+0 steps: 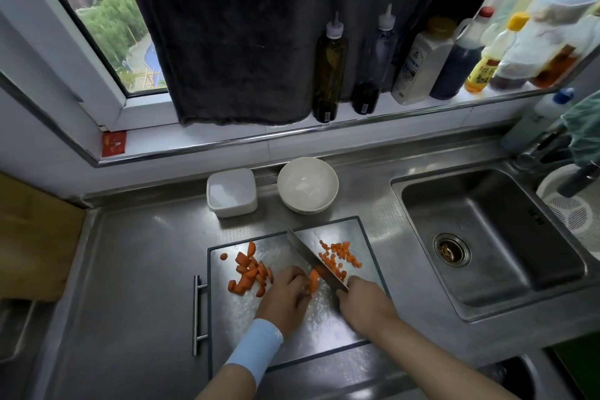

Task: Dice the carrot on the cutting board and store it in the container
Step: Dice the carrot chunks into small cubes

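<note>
1. 2 carrot heaps lie on the board (324, 326): uncut chunks (248, 273) left of the knife (311, 256), finished dice (337, 256) right of it.
2. Left hand (285, 292): fingers curled down over 1 carrot piece (313, 281), pinning it to the board against the blade.
3. Right hand (360, 299): fingers wrapped closed round the knife handle, which the hand hides. The blade runs diagonally away from the person, with its edge at the pinned piece.
4. Container (232, 193): stands behind the board, just beside the bowl (307, 185), apart from both heaps. No carrot shows in it. Whether a lid is on cannot be told.
5. Progress, as judged: dicing is partly done. The chunk heap looks larger than the dice heap, so less than half is likely cut.
6. Remaining, as judged: finish the pinned piece, dice all chunks, then move every die into the container. Storage has not begun.
</note>
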`<state>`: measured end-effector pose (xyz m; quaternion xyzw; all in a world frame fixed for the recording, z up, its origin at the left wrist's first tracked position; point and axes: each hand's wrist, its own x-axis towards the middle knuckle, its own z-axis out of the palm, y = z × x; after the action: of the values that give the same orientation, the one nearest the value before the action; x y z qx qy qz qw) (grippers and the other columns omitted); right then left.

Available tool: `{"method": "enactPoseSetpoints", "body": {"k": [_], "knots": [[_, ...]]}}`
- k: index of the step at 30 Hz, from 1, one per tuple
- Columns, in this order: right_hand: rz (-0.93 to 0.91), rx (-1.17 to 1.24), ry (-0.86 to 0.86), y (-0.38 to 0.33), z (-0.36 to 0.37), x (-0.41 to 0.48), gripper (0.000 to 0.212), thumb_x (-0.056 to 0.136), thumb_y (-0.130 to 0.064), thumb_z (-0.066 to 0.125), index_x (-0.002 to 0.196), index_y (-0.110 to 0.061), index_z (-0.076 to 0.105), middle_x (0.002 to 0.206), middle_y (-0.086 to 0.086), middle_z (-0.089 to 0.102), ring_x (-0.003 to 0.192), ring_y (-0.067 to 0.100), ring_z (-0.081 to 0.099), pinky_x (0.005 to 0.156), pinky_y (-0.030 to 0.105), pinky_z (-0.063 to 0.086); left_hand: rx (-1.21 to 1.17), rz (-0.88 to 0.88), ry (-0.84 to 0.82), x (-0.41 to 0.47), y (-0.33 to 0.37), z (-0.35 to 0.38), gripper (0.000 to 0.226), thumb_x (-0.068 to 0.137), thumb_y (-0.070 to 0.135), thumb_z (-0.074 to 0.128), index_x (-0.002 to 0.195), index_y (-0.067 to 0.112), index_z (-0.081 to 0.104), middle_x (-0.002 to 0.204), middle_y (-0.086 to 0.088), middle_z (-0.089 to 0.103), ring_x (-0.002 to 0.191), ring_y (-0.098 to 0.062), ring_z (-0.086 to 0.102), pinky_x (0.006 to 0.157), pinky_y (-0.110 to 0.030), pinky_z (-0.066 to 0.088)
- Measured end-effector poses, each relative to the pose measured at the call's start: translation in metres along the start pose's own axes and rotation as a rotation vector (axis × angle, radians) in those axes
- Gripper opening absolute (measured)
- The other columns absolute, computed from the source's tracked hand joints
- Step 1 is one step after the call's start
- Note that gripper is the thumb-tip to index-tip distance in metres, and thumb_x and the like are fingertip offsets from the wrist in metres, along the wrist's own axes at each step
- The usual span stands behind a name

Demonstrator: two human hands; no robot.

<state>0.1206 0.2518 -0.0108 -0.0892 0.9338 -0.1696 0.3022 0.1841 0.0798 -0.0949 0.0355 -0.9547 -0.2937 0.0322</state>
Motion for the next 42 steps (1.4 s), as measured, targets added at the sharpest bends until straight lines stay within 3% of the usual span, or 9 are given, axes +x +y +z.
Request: {"method": "enactPoseSetpoints", "body": {"k": [7,13,17,23,26,29,33,39,42], "knots": [[-0.043,-0.003,-0.018,-0.004,0.001,-0.002,0.028,0.103,-0.043,0.043,0.117,-0.024,0.059,0.116,-0.001,0.068,0.103,0.02,0.066,0.084,0.024,0.047,-0.002,0.027,0.004,0.005,0.001,0.004,0.012,0.085,0.021,0.069,0.095,0.02,0.076,0.101,0.005,0.065,0.091,-0.012,0.061,0.082,-0.009,0.04],[-0.104,-0.055,0.008,-0.003,-0.005,-0.001,0.024,0.101,-0.045,0.044,0.103,-0.025,0.059,0.102,-0.002,0.069,0.09,0.02,0.066,0.073,0.025,0.044,0.017,0.056,0.04,0.005,0.001,0.011,0.012,0.082,0.017,0.071,0.093,0.019,0.077,0.096,0.005,0.069,0.082,-0.015,0.065,0.074,-0.018,0.054],[-0.174,-0.16,0.039,-0.004,-0.008,-0.006,0.023,0.101,-0.039,0.043,0.111,-0.022,0.056,0.103,0.001,0.068,0.09,0.022,0.067,0.073,0.028,0.048,0.084,0.014,0.032,0.003,0.008,0.01,0.014,0.085,0.025,0.068,0.094,0.023,0.078,0.097,0.008,0.071,0.083,-0.013,0.065,0.076,-0.019,0.054],[-0.192,-0.244,0.032,-0.001,-0.009,-0.01,0.022,0.1,-0.029,0.043,0.118,-0.021,0.053,0.106,0.004,0.068,0.093,0.025,0.068,0.077,0.034,0.051,0.028,-0.06,0.054,0.004,0.007,0.017,0.014,0.085,0.019,0.067,0.094,0.019,0.077,0.097,0.002,0.073,0.085,-0.019,0.067,0.081,-0.021,0.049],[-0.175,-0.242,0.011,0.002,-0.01,-0.011,0.022,0.099,-0.028,0.044,0.118,-0.021,0.055,0.105,0.004,0.069,0.092,0.024,0.068,0.078,0.034,0.053,0.0,-0.028,0.085,0.004,0.008,0.014,0.017,0.082,0.021,0.063,0.089,0.017,0.078,0.093,0.002,0.073,0.082,-0.019,0.068,0.08,-0.018,0.048],[-0.158,-0.196,-0.03,0.003,-0.01,-0.008,0.02,0.1,-0.027,0.046,0.114,-0.02,0.058,0.106,0.003,0.068,0.092,0.021,0.067,0.075,0.027,0.05,-0.013,0.039,0.117,0.006,0.006,0.014,0.009,0.077,0.016,0.07,0.081,0.016,0.078,0.083,0.001,0.071,0.07,-0.016,0.066,0.069,-0.015,0.051],[-0.12,-0.171,-0.077,-0.003,-0.009,0.003,0.018,0.098,-0.025,0.049,0.11,-0.019,0.061,0.107,0.004,0.069,0.094,0.021,0.067,0.078,0.026,0.051,0.0,0.018,0.083,0.004,0.0,0.017,0.01,0.081,0.019,0.068,0.083,0.017,0.078,0.082,0.001,0.068,0.069,-0.014,0.063,0.067,-0.016,0.054],[-0.13,-0.156,-0.078,-0.017,-0.002,0.011,0.02,0.1,-0.031,0.049,0.109,-0.019,0.063,0.105,0.003,0.069,0.093,0.021,0.066,0.075,0.023,0.046,-0.076,-0.139,0.058,0.001,-0.001,0.021,0.024,0.089,0.031,0.056,0.093,0.018,0.076,0.09,0.002,0.067,0.079,-0.013,0.061,0.076,0.005,0.029],[-0.142,-0.158,-0.078,-0.022,-0.002,0.012,0.019,0.099,-0.03,0.049,0.108,-0.02,0.063,0.103,0.003,0.069,0.09,0.021,0.066,0.074,0.025,0.048,-0.05,-0.058,0.042,0.002,0.003,0.016,0.015,0.081,0.023,0.064,0.083,0.016,0.077,0.081,0.0,0.067,0.069,-0.014,0.062,0.071,-0.001,0.038]]}}
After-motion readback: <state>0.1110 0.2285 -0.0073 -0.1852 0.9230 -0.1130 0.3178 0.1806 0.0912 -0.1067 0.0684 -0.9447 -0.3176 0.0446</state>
